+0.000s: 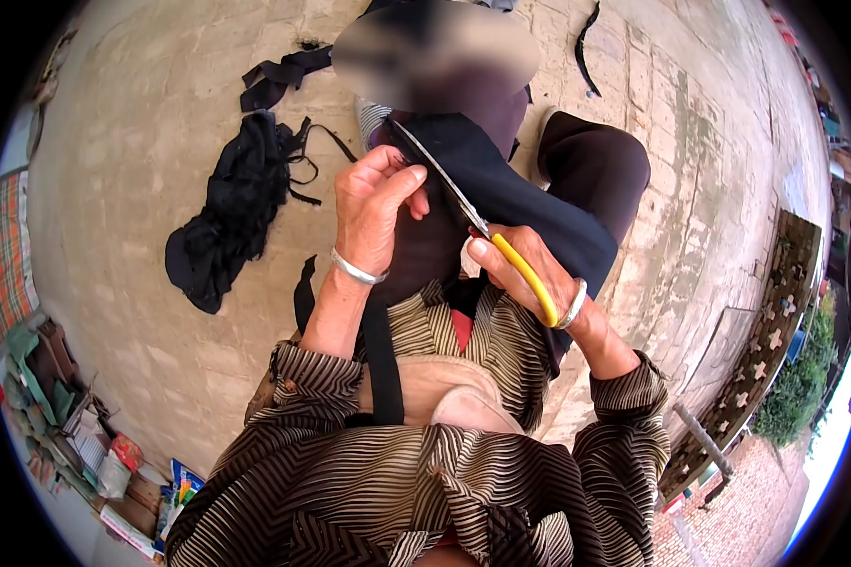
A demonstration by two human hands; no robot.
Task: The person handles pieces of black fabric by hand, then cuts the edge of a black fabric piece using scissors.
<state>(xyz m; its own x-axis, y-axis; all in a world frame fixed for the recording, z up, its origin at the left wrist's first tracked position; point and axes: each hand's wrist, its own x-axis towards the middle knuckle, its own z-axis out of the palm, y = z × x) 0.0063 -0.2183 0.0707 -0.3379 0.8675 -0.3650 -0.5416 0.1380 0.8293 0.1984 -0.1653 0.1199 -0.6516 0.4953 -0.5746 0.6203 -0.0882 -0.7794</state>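
Note:
My right hand (529,269) is closed around the yellow handle of a pair of scissors (523,269). Their long metal blades point up and to the left, along the edge of a black cloth (548,213) lying over my lap. Beside the blades, the fingers of my left hand (373,203) are pinched together at the cloth's edge; exactly what is between the fingertips is partly hidden. A black strap-like strip (383,364) hangs over my front below the left wrist.
On the paved floor to the left lies a crumpled black cloth heap (232,208) with loose strips. More black scraps (284,76) lie beyond it, and a thin black strip (586,52) at the upper right. Assorted clutter (95,444) lines the lower left; a patterned low wall (756,350) stands right.

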